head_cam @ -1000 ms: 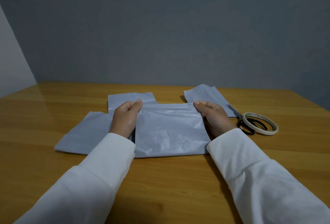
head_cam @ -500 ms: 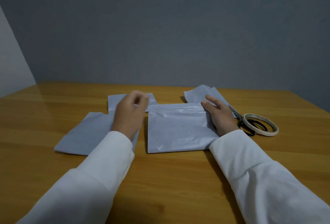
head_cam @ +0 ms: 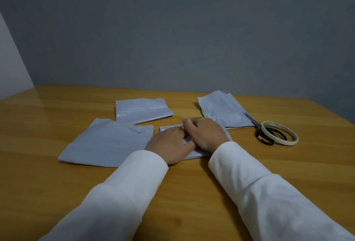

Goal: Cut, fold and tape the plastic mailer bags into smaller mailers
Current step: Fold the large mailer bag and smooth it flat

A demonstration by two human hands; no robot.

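Near the middle of the bench (head_cam: 57, 192) we press both hands flat on the folded mailer piece (head_cam: 194, 153), left hand (head_cam: 170, 145) and right hand (head_cam: 206, 134) side by side, fingers extended and gripping nothing; we judge the fold is being creased, and next comes the tape roll (head_cam: 279, 133) by the scissors (head_cam: 259, 129)

Just one view here, a head-worn wide-angle cam looking forward and down across the wooden surface (head_cam: 249, 173) toward the grey wall (head_cam: 172, 29). It sits close, so both sleeves come in from the bottom edge.
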